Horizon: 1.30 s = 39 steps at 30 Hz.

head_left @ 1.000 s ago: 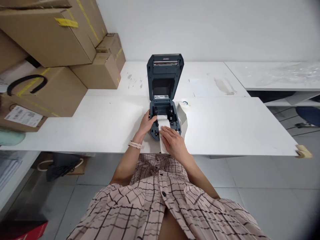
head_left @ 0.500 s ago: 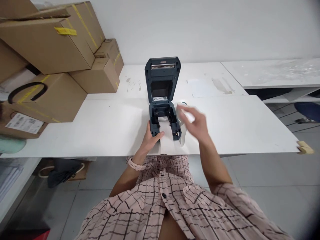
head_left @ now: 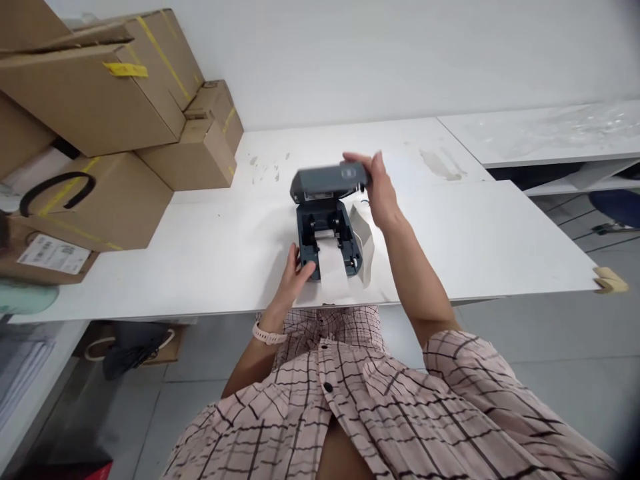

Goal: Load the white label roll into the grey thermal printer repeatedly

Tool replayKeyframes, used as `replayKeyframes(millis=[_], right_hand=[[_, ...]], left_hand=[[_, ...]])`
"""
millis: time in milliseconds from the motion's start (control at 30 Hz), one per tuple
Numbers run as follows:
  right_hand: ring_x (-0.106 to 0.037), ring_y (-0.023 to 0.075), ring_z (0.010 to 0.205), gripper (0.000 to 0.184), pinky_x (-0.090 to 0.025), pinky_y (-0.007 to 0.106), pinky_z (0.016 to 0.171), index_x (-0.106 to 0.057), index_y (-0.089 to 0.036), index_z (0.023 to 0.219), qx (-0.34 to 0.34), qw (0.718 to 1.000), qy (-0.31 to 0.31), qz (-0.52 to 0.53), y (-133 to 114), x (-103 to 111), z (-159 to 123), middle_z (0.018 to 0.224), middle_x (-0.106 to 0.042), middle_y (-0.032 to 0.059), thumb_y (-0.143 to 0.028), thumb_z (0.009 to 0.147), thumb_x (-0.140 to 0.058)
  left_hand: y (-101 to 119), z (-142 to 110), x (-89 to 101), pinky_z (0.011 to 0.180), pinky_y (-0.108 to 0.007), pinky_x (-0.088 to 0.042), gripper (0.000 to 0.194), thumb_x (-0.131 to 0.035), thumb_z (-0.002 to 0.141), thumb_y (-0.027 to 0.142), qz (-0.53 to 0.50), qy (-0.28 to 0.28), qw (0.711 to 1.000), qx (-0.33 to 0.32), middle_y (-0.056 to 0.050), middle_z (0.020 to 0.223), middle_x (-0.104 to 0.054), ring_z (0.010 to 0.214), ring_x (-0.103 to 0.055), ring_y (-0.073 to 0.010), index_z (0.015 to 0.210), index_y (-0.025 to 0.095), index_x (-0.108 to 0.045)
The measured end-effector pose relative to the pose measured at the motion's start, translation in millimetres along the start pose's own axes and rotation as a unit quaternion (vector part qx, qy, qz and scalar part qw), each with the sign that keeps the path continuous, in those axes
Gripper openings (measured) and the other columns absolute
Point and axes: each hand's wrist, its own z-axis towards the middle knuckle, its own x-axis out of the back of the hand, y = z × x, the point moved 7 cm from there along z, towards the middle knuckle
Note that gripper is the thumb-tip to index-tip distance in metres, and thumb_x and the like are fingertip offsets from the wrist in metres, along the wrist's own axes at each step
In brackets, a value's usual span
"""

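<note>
A dark label printer (head_left: 307, 237) stands near the table's front edge with its lid (head_left: 325, 177) part-way down, tilted over the body. My right hand (head_left: 379, 190) grips the lid at its right front corner. At the printer's front left corner, my left hand (head_left: 295, 279) holds the body, thumb on top and fingers along the side. A white label strip (head_left: 333, 267) runs from inside the printer out over its front. To the right of the printer, a loose curled piece of paper backing (head_left: 366, 250) lies on the table, partly behind the printer.
Cardboard boxes (head_left: 150, 197) are stacked on the left of the white table (head_left: 475, 247). A white wall rises behind it. Yellowish padding (head_left: 610, 280) covers the table's front right corner. A blue stool seat (head_left: 617, 208) is at the far right.
My right hand has moved from beside the printer up to the lid and swung it forward and down from upright. My left thumb has slid left, off the label strip.
</note>
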Motion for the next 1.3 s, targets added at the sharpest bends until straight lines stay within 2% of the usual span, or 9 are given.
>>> replayKeyframes(millis=[133, 233, 467, 700, 833, 900, 1000, 1100, 1300], right_hand=[[-0.040, 0.0286, 0.155, 0.058, -0.032, 0.056, 0.130, -0.059, -0.040, 0.144, -0.010, 0.996, -0.048, -0.072, -11, -14, -91, 0.162, -0.051, -0.0009, -0.069, 0.104, -0.029], [-0.034, 0.0295, 0.158, 0.055, -0.030, 0.060, 0.130, -0.052, -0.039, 0.151, -0.036, 0.994, -0.045, -0.090, -1, -24, -124, 0.170, -0.039, 0.0009, -0.064, 0.104, -0.040], [-0.037, 0.0363, 0.156, 0.082, -0.050, 0.060, 0.116, -0.009, -0.038, 0.168, -0.155, 0.988, -0.026, -0.005, 30, -32, -142, 0.174, -0.028, 0.0074, -0.062, 0.101, -0.050], [-0.038, 0.0312, 0.156, 0.077, -0.038, 0.059, 0.126, -0.007, -0.040, 0.168, -0.183, 0.983, 0.009, 0.018, 42, -42, -155, 0.172, -0.032, 0.0054, -0.061, 0.103, -0.045], [-0.037, 0.0310, 0.157, 0.078, -0.036, 0.057, 0.127, -0.015, -0.039, 0.167, -0.181, 0.982, 0.018, 0.045, 46, -44, -155, 0.171, -0.035, 0.0057, -0.062, 0.101, -0.049], [-0.037, 0.0301, 0.157, 0.076, -0.036, 0.055, 0.128, -0.019, -0.039, 0.166, -0.180, 0.982, 0.022, 0.051, 47, -42, -154, 0.170, -0.036, 0.0055, -0.062, 0.101, -0.050], [-0.038, 0.0279, 0.156, 0.071, -0.035, 0.052, 0.129, -0.028, -0.037, 0.163, -0.169, 0.984, 0.034, 0.050, 47, -40, -153, 0.169, -0.038, 0.0056, -0.061, 0.101, -0.051], [-0.042, 0.0275, 0.154, 0.068, -0.037, 0.052, 0.127, -0.031, -0.034, 0.161, -0.161, 0.986, 0.032, 0.042, 45, -42, -153, 0.166, -0.042, 0.0076, -0.061, 0.102, -0.050], [-0.042, 0.0308, 0.152, 0.058, -0.038, 0.062, 0.124, -0.034, -0.037, 0.159, -0.069, 0.989, 0.095, -0.087, 19, -33, -148, 0.159, -0.051, 0.0066, -0.053, 0.105, -0.045]], left_hand=[[9, 3, 14.8, 0.131, -0.050, -0.028, 0.089, -0.039, 0.093, 0.080, -0.040, 0.065, 0.997, -0.024, -0.002, 0.179, -0.013, 0.164, -0.016, -0.0300, 0.167, 0.039, -0.011], [20, 10, 10.2, 0.132, -0.049, -0.027, 0.095, -0.053, 0.090, 0.076, -0.042, 0.085, 0.995, -0.029, -0.002, 0.179, -0.009, 0.165, -0.012, -0.0315, 0.167, 0.038, -0.012], [23, 13, -15.6, 0.125, -0.052, -0.042, 0.099, -0.076, 0.083, 0.058, -0.100, 0.076, 0.992, -0.031, -0.010, 0.172, -0.032, 0.158, -0.033, -0.0386, 0.164, 0.031, -0.026], [26, 14, -14.5, 0.121, -0.049, -0.045, 0.088, -0.076, 0.084, 0.055, -0.091, 0.087, 0.988, -0.088, -0.012, 0.165, -0.043, 0.151, -0.044, -0.0358, 0.158, 0.029, -0.036], [18, -19, -9.1, 0.107, -0.040, -0.052, 0.070, -0.074, 0.086, 0.056, -0.018, 0.222, 0.968, -0.119, -0.014, 0.150, -0.054, 0.135, -0.056, -0.0284, 0.145, 0.028, -0.048], [9, -48, -4.8, 0.090, -0.034, -0.055, 0.050, -0.072, 0.086, 0.058, -0.003, 0.327, 0.936, -0.131, -0.010, 0.120, -0.065, 0.106, -0.065, -0.0211, 0.121, 0.024, -0.060], [-13, -57, -27.5, 0.058, -0.027, -0.044, 0.045, -0.064, 0.089, 0.064, -0.056, 0.218, 0.974, -0.038, 0.001, 0.066, -0.053, 0.059, -0.050, -0.0122, 0.075, 0.022, -0.057], [-19, -51, -58.8, 0.047, -0.026, -0.028, 0.052, -0.071, 0.080, 0.066, -0.124, 0.042, 0.988, 0.085, 0.005, 0.052, -0.044, 0.045, -0.037, -0.0081, 0.063, 0.020, -0.053], [3, -45, -62.1, 0.044, -0.022, -0.020, 0.051, -0.083, 0.066, 0.061, -0.155, 0.029, 0.982, 0.100, 0.009, 0.048, -0.040, 0.043, -0.027, -0.0039, 0.063, 0.019, -0.055]])
